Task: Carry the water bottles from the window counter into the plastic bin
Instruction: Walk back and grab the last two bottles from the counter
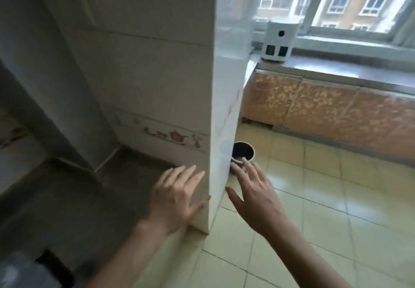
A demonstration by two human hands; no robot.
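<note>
Both of my hands are stretched forward with fingers spread and nothing in them. My left hand [177, 195] hovers in front of the corner of a white tiled wall column [170, 85]. My right hand [253, 193] is just right of that corner, above the floor. The grey window counter [350, 68] runs along the upper right under the window. No water bottle and no plastic bin show in this view.
A white box-shaped device [279, 38] stands on the counter's left end. Orange patterned cabinet fronts [336, 106] sit below the counter. A dark round pot [243, 152] rests on the yellowish tiled floor [325, 198] beside the column. A dark counter [67, 198] lies at left.
</note>
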